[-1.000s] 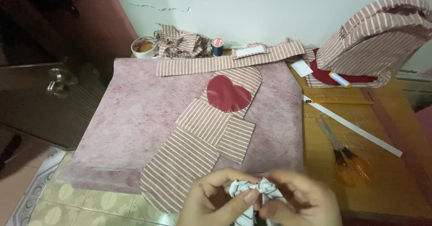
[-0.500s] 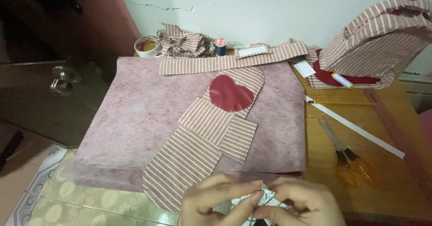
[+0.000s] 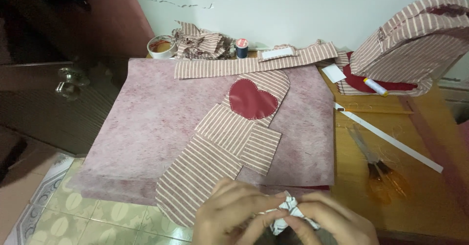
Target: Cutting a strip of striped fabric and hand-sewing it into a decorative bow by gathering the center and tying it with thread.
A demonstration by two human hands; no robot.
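My left hand (image 3: 229,215) and my right hand (image 3: 332,221) meet at the bottom edge of the view, both pinching a small crumpled scrap of white patterned fabric (image 3: 289,211). Just beyond my fingers lie several red-and-white striped fabric pieces (image 3: 215,152) on a pink felt sheet (image 3: 146,128). One striped piece carries a dark red heart patch (image 3: 251,99). What lies under my hands is hidden.
Orange-handled scissors (image 3: 378,169), a white strip (image 3: 391,137) and a pencil lie on the wooden table (image 3: 430,196) at right. A striped fabric bag (image 3: 415,40), blue thread spool (image 3: 242,48), tape roll (image 3: 160,47) and fabric scraps (image 3: 200,42) stand along the wall. A dark door with knob (image 3: 68,79) is at left.
My hands have slid lower in the view and closed tighter on the white scrap. The view has tilted slightly; the table items have not moved.
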